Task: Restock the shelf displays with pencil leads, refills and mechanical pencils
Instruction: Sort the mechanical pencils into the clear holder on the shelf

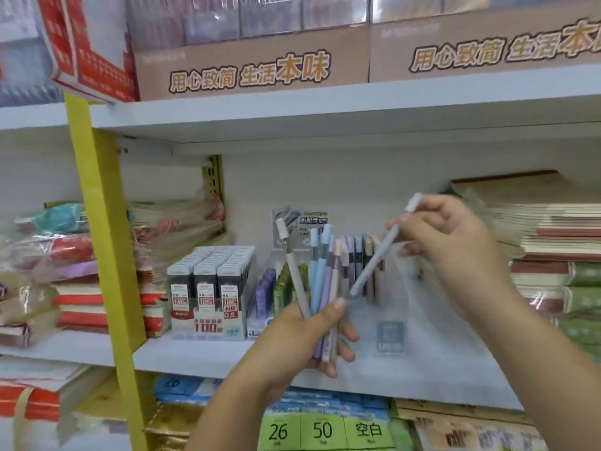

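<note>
Shop shelving, white boards on a yellow upright (104, 229); the middle shelf (188, 359) carries the stock in question.

Item 1: lead display box (208, 294), left of centre, rows full; purple and green refill tubes (276, 288) just beside it.

Item 2: clear display stand (390, 333), centre of the shelf; a row of pastel pencils stands upright at its back, with the front part apparently unfilled.

Item 3: bundle of mechanical pencils (320, 281), blue, lilac, pink and grey; held upright in front of the stand by the left hand (302, 343), whose fingers and thumb are wrapped round the lower barrels.

Item 4: single grey pencil (377, 258), tilted, tip down toward the bundle; the right hand (455, 245) pinches its upper end near the cap.

Handling, by judgement: light, stiff, smooth plastic barrels, likely to slip or fan out of a loose fist; tips probably fragile; take each by the upper barrel and lower it tip first into the stand.

Surrounds: wrapped stacks (65, 255) at left; notebooks (553, 229) at right; printed cartons (253, 66) above.
</note>
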A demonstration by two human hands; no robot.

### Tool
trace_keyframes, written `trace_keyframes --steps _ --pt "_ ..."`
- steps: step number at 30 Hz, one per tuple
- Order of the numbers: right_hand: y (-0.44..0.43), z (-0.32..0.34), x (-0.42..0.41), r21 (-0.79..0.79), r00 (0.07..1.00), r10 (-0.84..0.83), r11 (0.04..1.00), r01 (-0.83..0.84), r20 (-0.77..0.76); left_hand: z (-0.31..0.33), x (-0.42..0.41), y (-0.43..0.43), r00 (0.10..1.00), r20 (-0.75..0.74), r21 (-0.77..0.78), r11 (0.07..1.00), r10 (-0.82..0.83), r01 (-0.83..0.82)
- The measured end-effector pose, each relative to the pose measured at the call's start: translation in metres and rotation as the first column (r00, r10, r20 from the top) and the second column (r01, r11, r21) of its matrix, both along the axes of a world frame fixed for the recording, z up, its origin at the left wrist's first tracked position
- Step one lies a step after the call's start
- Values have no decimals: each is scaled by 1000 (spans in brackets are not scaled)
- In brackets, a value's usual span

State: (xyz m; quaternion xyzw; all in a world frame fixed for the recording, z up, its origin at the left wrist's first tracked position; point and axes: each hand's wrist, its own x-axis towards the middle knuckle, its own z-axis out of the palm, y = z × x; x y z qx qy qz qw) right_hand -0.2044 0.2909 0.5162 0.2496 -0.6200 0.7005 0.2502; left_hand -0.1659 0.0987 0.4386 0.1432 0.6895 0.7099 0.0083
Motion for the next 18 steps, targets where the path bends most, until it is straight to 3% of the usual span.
trace_keyframes --steps 3,8,18 --pt "15 4 -7 42 978 -119 991 128 -171 -4 -7 -6 999 -1 5 999 43 -43" --pt "7 -13 -21 321 962 -172 918 234 -212 -4 -6 -19 995 -36 -8 996 90 -91" --pt "-8 -15 -17 387 986 -53 915 110 -156 -16 -5 -25 979 -40 -42 978 200 -202"
